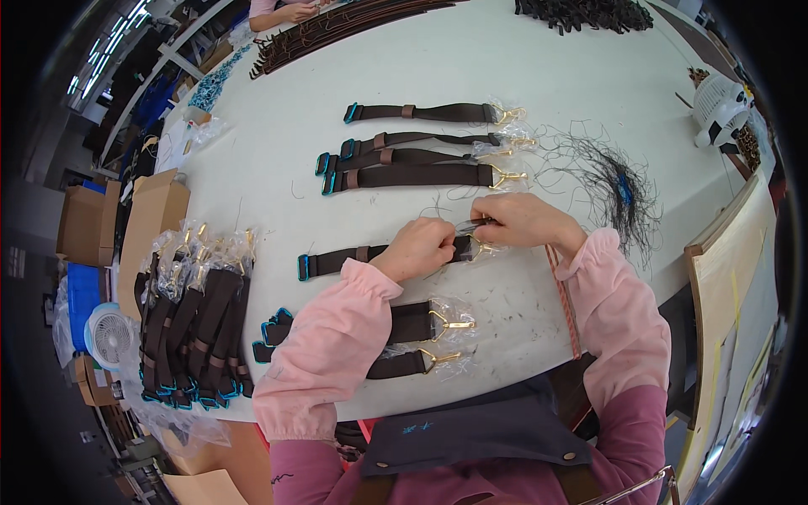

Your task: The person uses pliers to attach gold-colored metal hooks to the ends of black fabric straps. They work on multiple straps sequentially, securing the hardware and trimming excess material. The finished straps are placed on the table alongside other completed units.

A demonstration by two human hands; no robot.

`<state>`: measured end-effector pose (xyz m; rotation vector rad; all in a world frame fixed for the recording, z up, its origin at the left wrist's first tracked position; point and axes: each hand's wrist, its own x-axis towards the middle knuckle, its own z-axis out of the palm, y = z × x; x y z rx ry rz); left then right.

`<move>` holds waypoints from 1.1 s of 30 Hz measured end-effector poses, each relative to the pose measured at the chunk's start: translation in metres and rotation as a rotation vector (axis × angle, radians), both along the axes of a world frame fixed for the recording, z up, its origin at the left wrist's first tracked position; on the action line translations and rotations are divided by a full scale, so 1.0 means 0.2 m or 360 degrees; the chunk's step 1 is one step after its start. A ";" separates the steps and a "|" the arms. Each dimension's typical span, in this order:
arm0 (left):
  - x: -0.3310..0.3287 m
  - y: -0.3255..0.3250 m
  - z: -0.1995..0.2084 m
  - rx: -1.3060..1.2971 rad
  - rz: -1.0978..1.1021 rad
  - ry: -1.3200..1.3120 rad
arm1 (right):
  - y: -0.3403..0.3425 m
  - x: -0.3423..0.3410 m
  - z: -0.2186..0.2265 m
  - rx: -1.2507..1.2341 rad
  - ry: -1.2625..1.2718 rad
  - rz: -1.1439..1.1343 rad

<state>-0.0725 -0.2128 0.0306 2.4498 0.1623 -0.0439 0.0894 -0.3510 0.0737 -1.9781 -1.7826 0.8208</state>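
Observation:
My left hand [421, 248] is closed on a dark brown strap [330, 263] lying across the table, gripping it close to its gold hook end. A blue-wrapped buckle [304, 268] ends the strap on the left. In my right hand [526, 220] are small dark thread snips [465, 225], their tips beside my left fingers at the strap. My hands partly hide the strap's hook end. Beyond them lie several similar straps [421, 175] with blue buckles and plastic-wrapped gold hooks. Nearer my body, more straps [412, 322] are partly covered by my left sleeve.
A heap of finished-looking straps [202, 328] covers the table's left edge. Cut black threads [619, 185] are tangled at the right. Dark strips [585, 13] and long brown strips [337, 34] lie at the far side, near another person's hand [296, 13]. A white fan [720, 109] stands far right.

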 end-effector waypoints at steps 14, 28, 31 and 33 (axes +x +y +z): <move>-0.02 -0.17 0.11 0.0465 0.0193 0.0223 | -0.15 -0.10 -0.14 0.0363 0.0080 -0.0229; -0.06 -0.17 -0.02 0.0255 0.0298 -0.0147 | -0.19 -0.11 -0.17 0.0472 0.0225 -0.0376; -0.05 -0.11 -0.01 -0.0048 0.0302 -0.0011 | -0.14 -0.07 -0.09 0.0245 0.0107 -0.0283; -0.02 -0.07 0.03 -0.0273 0.0335 0.0166 | -0.12 -0.05 -0.08 0.0214 0.0034 -0.0233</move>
